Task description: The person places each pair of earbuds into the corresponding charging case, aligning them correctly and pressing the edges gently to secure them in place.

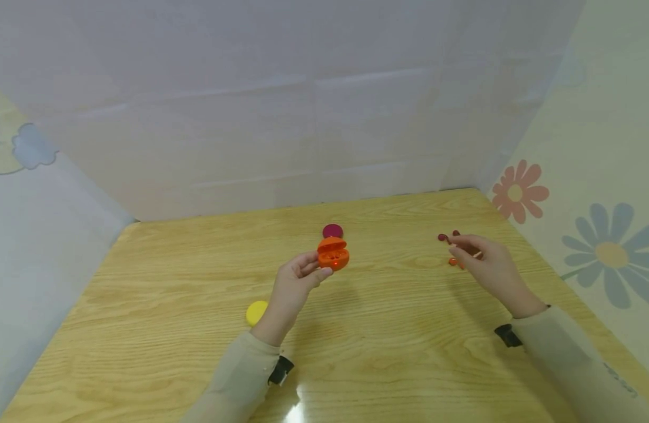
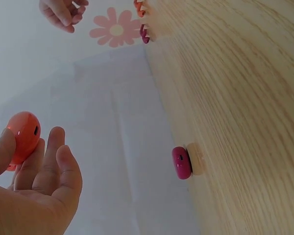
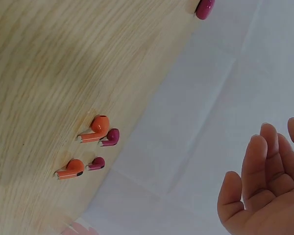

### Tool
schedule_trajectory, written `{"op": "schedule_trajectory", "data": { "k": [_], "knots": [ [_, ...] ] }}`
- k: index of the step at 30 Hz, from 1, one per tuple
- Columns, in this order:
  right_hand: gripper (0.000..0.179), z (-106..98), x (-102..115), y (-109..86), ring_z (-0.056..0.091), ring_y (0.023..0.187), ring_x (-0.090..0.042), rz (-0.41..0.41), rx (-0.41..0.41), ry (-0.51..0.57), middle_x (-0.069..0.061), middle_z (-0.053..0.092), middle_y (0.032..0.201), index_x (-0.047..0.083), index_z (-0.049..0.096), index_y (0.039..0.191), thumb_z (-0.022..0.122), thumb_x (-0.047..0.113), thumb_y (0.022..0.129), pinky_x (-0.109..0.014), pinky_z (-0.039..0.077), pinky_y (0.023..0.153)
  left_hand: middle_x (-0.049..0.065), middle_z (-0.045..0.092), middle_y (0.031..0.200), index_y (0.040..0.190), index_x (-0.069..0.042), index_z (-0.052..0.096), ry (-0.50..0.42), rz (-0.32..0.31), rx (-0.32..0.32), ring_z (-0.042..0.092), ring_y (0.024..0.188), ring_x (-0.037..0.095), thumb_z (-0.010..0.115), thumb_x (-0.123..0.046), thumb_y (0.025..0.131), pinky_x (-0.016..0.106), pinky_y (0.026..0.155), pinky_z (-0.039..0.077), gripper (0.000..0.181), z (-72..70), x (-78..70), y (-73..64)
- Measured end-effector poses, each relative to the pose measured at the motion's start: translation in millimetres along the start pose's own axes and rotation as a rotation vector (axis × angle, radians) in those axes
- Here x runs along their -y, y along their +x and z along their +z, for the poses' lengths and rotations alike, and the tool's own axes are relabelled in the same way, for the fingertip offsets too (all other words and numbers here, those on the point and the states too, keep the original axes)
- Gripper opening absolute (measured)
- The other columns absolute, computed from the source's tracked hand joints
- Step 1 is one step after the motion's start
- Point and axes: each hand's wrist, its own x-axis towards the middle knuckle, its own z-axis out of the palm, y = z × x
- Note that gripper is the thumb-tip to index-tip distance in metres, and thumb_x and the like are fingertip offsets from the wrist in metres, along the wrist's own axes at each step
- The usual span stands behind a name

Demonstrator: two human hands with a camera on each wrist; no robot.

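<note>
My left hand (image 1: 295,282) holds an orange earbud case (image 1: 339,260) above the table, thumb on one side and fingers on the other. The case's lid is raised, and a small light glows at its front. My right hand (image 1: 488,267) hovers above the right part of the table, fingers loosely bent and nothing held. Below it lie two orange earbuds (image 3: 100,126) beside two magenta earbuds (image 3: 112,136), all plain in the right wrist view. In the head view the right hand partly hides them.
A closed magenta case (image 1: 333,230) sits on the wooden table (image 1: 187,264), just behind the orange one. A yellow round case (image 1: 256,312) lies by my left wrist, partly covered by it. Pale cloth walls (image 1: 250,147) border the table at the back and sides.
</note>
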Motion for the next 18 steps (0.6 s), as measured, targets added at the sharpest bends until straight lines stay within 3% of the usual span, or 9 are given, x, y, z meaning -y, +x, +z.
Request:
{"op": "schedule_trajectory", "data": {
  "k": [9,18],
  "knots": [
    [0.039,-2,-13,4.1,0.053,0.084,-0.02,0.057,0.043,-0.033,-0.026,0.062,0.111,-0.009,0.058,0.125,0.057,0.021,0.1,-0.024,0.044,0.058,0.02,0.064,0.122,0.128,0.008,0.056,-0.002,-0.003,-0.008,0.062,0.111,0.028,0.063,-0.007,0.094,0.04,0.096,0.048,0.037,-0.7,1.1,-0.3],
    [0.038,-1,-26,10.2,0.056,0.089,-0.032,0.105,0.101,-0.065,-0.029,0.061,0.11,-0.012,0.058,0.121,0.056,0.02,0.1,-0.025,0.046,0.062,0.019,0.064,0.122,0.128,0.007,0.056,0.004,-0.015,-0.018,0.062,0.111,0.028,0.063,-0.008,0.094,0.04,0.095,0.048,0.038,-1.3,1.4,-1.4]
  ]
}}
